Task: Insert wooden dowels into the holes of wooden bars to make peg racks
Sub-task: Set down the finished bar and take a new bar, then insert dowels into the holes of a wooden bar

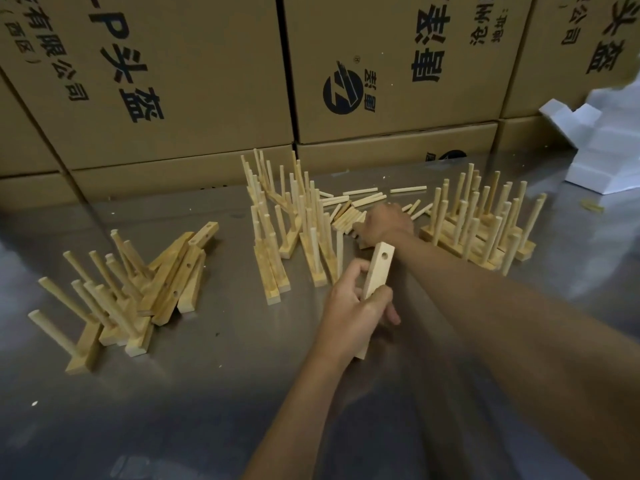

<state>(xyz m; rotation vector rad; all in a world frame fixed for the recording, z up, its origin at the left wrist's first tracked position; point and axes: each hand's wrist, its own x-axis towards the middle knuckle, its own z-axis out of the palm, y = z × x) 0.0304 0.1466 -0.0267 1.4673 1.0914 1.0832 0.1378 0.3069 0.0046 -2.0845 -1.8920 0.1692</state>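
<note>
My left hand [353, 306] grips a wooden bar [379, 271] near its middle and holds it tilted up, with one hole showing near its top end. My right hand [386, 225] reaches forward over the loose dowels [349, 202] lying on the metal table [207, 393]; its fingers curl down into the pile, and I cannot see whether they hold one. Finished peg racks stand in groups: a centre group [294, 230], a right group [485, 223] and a left heap [104, 306] mixed with bare bars [183, 271].
Cardboard boxes [207, 81] with printed characters form a wall along the back of the table. White foam blocks [606, 143] lie at the back right. Small bits of debris dot the metal surface.
</note>
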